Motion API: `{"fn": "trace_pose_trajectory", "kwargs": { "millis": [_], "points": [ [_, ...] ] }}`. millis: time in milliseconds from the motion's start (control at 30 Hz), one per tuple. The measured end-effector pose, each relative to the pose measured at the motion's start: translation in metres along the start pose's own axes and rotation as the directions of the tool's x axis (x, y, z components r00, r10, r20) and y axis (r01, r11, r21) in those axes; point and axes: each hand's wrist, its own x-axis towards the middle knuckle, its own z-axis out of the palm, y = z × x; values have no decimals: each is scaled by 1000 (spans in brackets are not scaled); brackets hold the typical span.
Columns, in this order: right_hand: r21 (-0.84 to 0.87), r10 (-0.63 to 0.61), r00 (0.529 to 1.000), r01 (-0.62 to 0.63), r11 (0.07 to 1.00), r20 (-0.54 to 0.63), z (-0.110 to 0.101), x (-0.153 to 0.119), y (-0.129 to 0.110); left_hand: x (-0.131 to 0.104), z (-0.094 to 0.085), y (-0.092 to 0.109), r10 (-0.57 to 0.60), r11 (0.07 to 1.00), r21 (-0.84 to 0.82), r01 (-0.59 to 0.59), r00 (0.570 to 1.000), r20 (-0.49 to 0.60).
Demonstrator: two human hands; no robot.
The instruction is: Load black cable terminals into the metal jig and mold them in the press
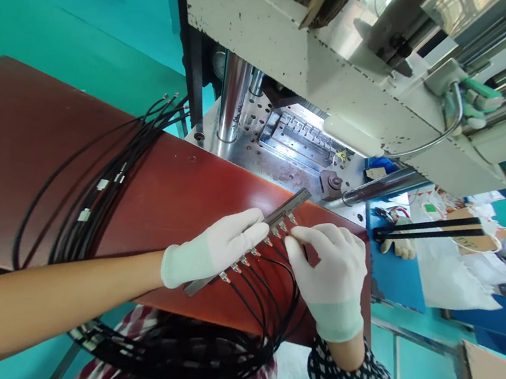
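Head view: cable connectors (236, 268) in a row along a metal bar (287, 208).
The slim grey bar slants across the glossy red-brown desk (175, 203), from close to its near edge up to its far edge, in the right half. The left hand (225, 242), gloved in white knit, grasps the bar; the right hand (333, 265) appears to pinch one cable just behind its small, shiny connector. Supple black cables (277, 339) curve over the near edge. Good handling likely means steadying the bar, squaring each connector and letting no cable weight tug.
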Motion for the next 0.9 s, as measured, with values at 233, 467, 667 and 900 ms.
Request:
{"fn": "trace_pose_trajectory", "kwargs": {
  "millis": [233,467,667,900],
  "points": [
    [-32,10,1000,-11,999,-25,6,4,-3,-1,0,2,-23,999,27,23,1000,-9],
    [33,81,996,-80,996,-31,8,6,8,0,-1,0,-44,999,-7,45,999,14],
    [412,179,945,-283,866,272,30,9,40,9,-11,4,-74,991,122,61,992,106],
    [641,254,873,-481,599,417,46,-11,71,84,-34,13,3,405,890,-211,973,229]
  ]
}}
